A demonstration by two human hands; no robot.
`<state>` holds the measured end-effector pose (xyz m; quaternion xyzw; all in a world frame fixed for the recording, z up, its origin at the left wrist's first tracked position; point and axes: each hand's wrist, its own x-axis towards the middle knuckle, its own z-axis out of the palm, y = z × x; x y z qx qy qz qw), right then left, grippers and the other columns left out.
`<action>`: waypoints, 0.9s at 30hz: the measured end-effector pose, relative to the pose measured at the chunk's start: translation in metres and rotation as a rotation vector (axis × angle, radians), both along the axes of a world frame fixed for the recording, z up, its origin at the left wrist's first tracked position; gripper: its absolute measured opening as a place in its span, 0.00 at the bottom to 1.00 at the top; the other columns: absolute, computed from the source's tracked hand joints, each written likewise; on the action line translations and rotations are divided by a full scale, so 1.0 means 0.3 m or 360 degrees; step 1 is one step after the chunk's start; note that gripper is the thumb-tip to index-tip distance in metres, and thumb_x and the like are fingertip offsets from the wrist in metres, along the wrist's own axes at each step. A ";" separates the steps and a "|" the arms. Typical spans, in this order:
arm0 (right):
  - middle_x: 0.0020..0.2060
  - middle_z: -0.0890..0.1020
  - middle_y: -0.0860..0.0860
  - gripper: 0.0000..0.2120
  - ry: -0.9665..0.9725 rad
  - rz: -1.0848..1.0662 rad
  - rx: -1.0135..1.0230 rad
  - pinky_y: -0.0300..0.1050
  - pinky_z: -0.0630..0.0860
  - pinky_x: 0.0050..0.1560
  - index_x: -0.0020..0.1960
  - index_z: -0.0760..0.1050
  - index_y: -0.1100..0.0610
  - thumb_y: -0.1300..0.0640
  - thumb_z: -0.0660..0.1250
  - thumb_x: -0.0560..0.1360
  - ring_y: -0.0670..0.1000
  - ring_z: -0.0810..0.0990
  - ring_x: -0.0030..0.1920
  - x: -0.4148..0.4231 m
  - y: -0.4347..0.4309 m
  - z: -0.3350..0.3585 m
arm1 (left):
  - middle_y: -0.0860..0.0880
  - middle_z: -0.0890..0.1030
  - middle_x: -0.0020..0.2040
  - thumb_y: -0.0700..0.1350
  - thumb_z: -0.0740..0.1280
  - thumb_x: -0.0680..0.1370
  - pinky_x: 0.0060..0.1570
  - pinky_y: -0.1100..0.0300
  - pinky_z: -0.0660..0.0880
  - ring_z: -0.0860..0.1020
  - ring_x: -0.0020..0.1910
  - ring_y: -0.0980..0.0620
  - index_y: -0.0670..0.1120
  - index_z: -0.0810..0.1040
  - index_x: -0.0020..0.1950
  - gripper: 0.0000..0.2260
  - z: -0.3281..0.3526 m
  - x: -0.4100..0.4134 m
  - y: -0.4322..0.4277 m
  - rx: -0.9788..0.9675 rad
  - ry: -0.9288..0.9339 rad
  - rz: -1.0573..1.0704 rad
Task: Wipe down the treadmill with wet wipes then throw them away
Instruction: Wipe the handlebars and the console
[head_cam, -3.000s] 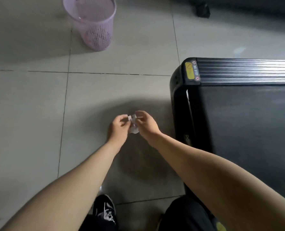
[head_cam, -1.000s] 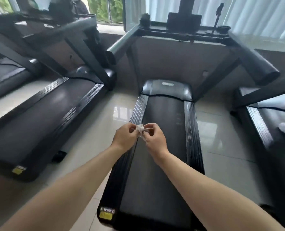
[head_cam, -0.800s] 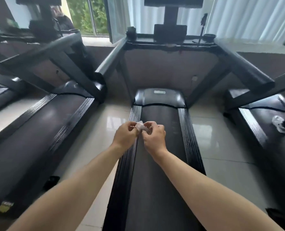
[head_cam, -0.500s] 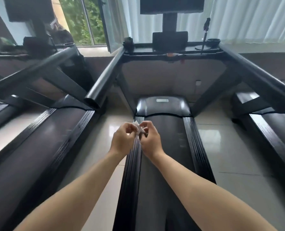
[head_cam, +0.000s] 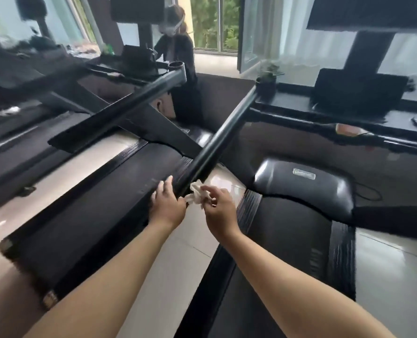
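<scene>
A crumpled white wet wipe (head_cam: 195,194) hangs between my two hands, just under the lower end of the black treadmill's left handrail (head_cam: 223,132). My right hand (head_cam: 218,207) pinches the wipe with thumb and fingertips. My left hand (head_cam: 169,203) is beside it with its fingers straight, reaching up next to the rail's end; its thumb side touches the wipe's corner. The treadmill's belt (head_cam: 288,242) and glossy motor cover (head_cam: 305,189) lie to the right below my right arm.
A second treadmill (head_cam: 92,203) runs along the left, its handrail (head_cam: 129,106) crossing above. The console shelf (head_cam: 349,118) with a small potted plant (head_cam: 267,74) is ahead. A person (head_cam: 178,45) stands at the back by the window. Tiled floor (head_cam: 185,252) separates the machines.
The view swung from the floor and pink bin up to the treadmill, then left and closer to its left handrail. My left hand's fingers have straightened off the wipe; the right still pinches it.
</scene>
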<state>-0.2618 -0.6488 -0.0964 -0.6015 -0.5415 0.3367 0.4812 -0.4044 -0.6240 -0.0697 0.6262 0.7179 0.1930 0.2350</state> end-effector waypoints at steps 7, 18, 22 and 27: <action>0.49 0.75 0.54 0.09 -0.0709 0.0657 0.0120 0.35 0.74 0.48 0.60 0.79 0.60 0.64 0.65 0.80 0.43 0.75 0.45 -0.103 0.101 0.069 | 0.47 0.83 0.55 0.59 0.60 0.75 0.53 0.50 0.77 0.80 0.53 0.44 0.53 0.76 0.62 0.19 0.050 -0.074 -0.008 -0.0213 -0.0257 0.0133; 0.52 0.73 0.56 0.14 -0.1365 0.0711 0.0122 0.53 0.74 0.46 0.61 0.74 0.53 0.60 0.62 0.76 0.60 0.74 0.50 -0.099 0.354 0.057 | 0.46 0.83 0.61 0.43 0.57 0.84 0.56 0.54 0.73 0.78 0.59 0.43 0.51 0.78 0.67 0.16 -0.027 -0.127 0.083 -0.0175 -0.0389 0.0279; 0.55 0.73 0.57 0.11 -0.1296 0.0455 -0.0187 0.54 0.74 0.51 0.59 0.73 0.56 0.59 0.59 0.78 0.61 0.72 0.54 -0.128 0.443 0.092 | 0.48 0.82 0.63 0.42 0.58 0.83 0.58 0.54 0.73 0.78 0.60 0.44 0.51 0.78 0.67 0.16 -0.044 -0.134 0.093 -0.0166 -0.0503 0.0397; 0.52 0.75 0.55 0.14 -0.1276 0.0748 0.0067 0.54 0.74 0.50 0.61 0.72 0.55 0.51 0.55 0.79 0.57 0.72 0.51 -0.207 0.241 0.064 | 0.48 0.82 0.61 0.45 0.58 0.84 0.54 0.55 0.71 0.77 0.58 0.46 0.52 0.78 0.66 0.14 -0.033 -0.157 0.096 -0.0106 -0.0814 0.0651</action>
